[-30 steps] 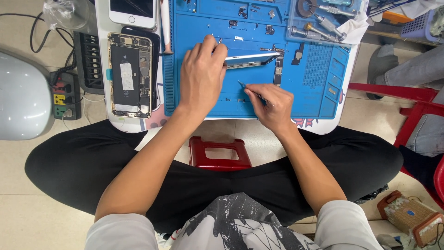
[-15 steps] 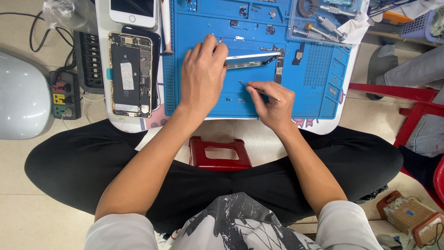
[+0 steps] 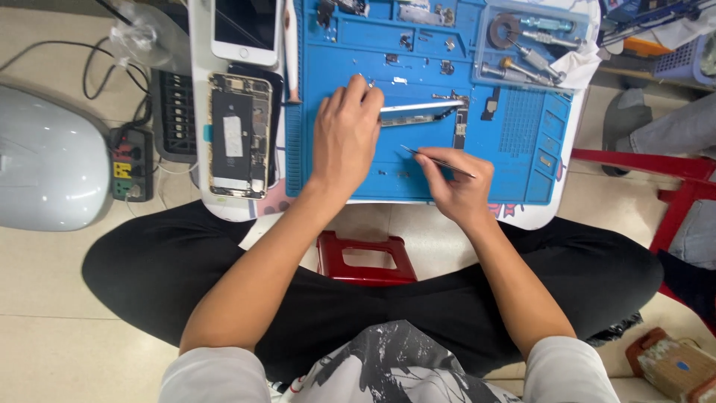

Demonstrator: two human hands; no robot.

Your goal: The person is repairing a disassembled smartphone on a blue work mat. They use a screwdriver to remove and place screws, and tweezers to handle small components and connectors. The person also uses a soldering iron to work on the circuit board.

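Tweezers [image 3: 440, 161] in pinched right hand [image 3: 459, 186] over blue mat [image 3: 522, 142]

I see the work mat [image 3: 358, 179] filling the centre of the tabletop [image 3: 200, 112]. At frame left beside it lies an opened phone [image 3: 239, 134], with a whole phone [image 3: 246, 30] above. A parts tray [image 3: 533, 45] sits on the mat's upper right. At the mat's middle lies a metal strip [image 3: 418, 108], my left hand [image 3: 344, 138] on its left end, my right hand [image 3: 455, 183] with tweezers [image 3: 436, 160] just below it.
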